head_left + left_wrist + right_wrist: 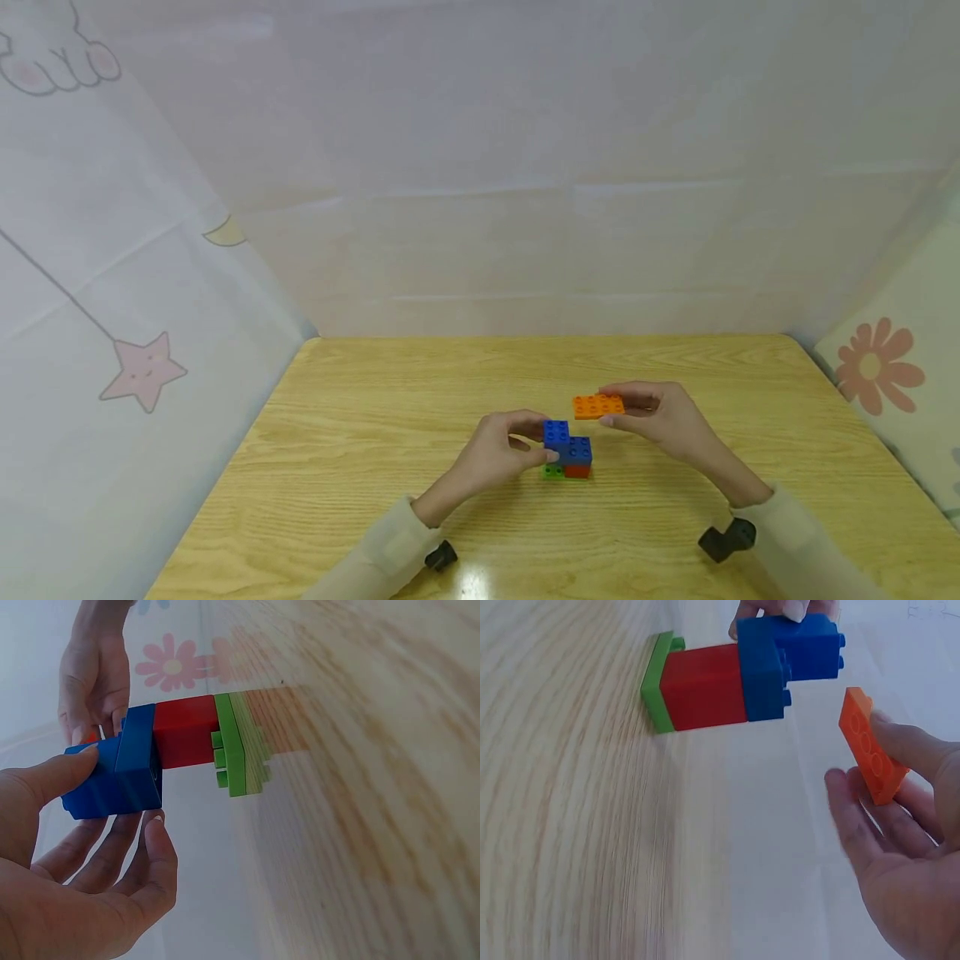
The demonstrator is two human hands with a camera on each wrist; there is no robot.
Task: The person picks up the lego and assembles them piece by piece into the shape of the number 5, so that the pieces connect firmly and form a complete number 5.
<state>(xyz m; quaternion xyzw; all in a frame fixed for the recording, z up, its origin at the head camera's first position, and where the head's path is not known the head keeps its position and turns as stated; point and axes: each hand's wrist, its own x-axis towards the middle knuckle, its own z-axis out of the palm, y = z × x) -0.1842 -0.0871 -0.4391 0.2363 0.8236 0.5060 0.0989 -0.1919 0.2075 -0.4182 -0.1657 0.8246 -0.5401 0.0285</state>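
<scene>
My left hand (497,450) pinches the top blue block (556,427) of a small stack between thumb and fingers. Beneath it, offset to the right, is a second blue block (580,451) on a red block (577,472). The red block stands on a thin green plate brick (234,746) at the table surface, whose studs show on one side. To the right, my right hand (663,414) grips a flat orange plate brick (597,407) by one end, raised apart from the stack. Seen from the right wrist, the orange brick is tilted, its hollow underside (866,742) showing.
The wooden table (360,433) extends around the stack. Pale sheets with printed figures hang behind it and at both sides, including a star (145,371) and a flower (879,367). Small black devices (441,556) are worn at the wrists.
</scene>
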